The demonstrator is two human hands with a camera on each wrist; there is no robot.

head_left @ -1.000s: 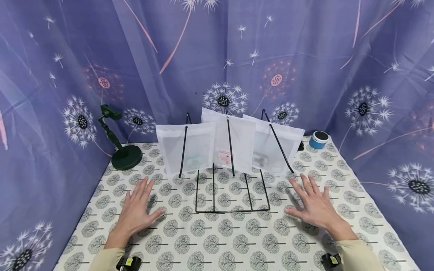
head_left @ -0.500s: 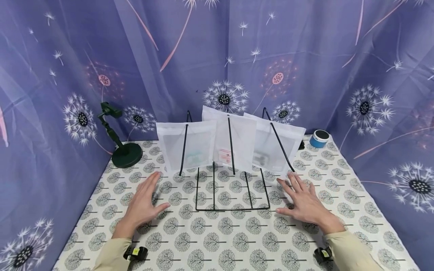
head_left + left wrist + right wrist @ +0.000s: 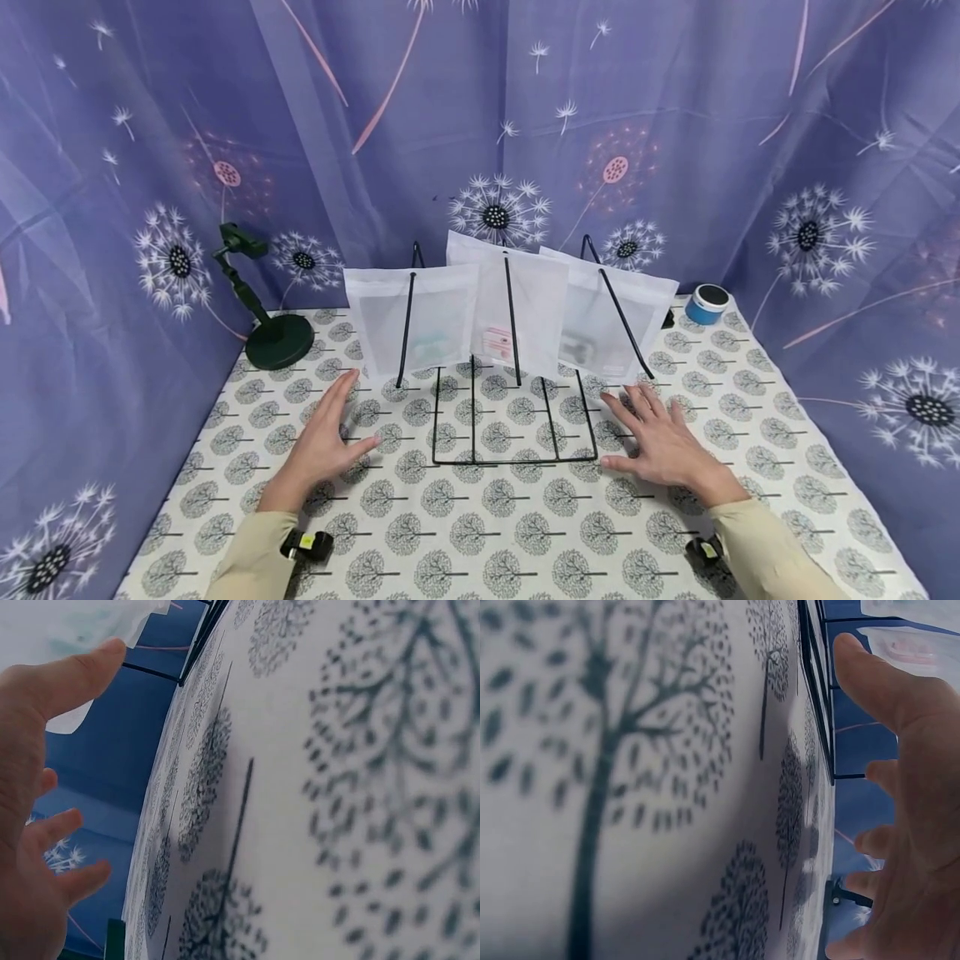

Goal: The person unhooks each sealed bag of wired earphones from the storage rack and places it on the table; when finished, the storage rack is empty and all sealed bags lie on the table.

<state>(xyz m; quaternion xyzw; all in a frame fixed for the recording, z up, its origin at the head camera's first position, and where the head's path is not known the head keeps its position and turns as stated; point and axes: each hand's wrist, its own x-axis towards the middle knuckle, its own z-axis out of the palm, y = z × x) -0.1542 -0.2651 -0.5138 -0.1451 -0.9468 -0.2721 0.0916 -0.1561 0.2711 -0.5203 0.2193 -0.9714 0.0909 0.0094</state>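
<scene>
A black wire rack (image 3: 515, 462) stands mid-table, with three white zip pouches hanging from its prongs. Faint green contents show through the left pouch (image 3: 382, 321), pink through the middle pouch (image 3: 536, 312) and grey through the right pouch (image 3: 648, 304). My left hand (image 3: 318, 446) hovers at the rack's left, fingers straight and thumb spread, holding nothing. On the other side my right hand (image 3: 663, 442) has its fingers extended just under the right pouch's lower edge; whether they touch it I cannot tell. In the left wrist view the thumb (image 3: 75, 679) passes in front of a pouch.
A dark green stand (image 3: 279, 340) with a jointed arm is at the back left. At the back right sits a blue and white cylinder (image 3: 707, 305), with a small black object (image 3: 667, 319) beside it. Purple dandelion curtains surround the tree-print tablecloth (image 3: 502, 533).
Both hands have moved inward toward the rack, the right one further. The view has shifted slightly. The pouches hang as before on the rack.
</scene>
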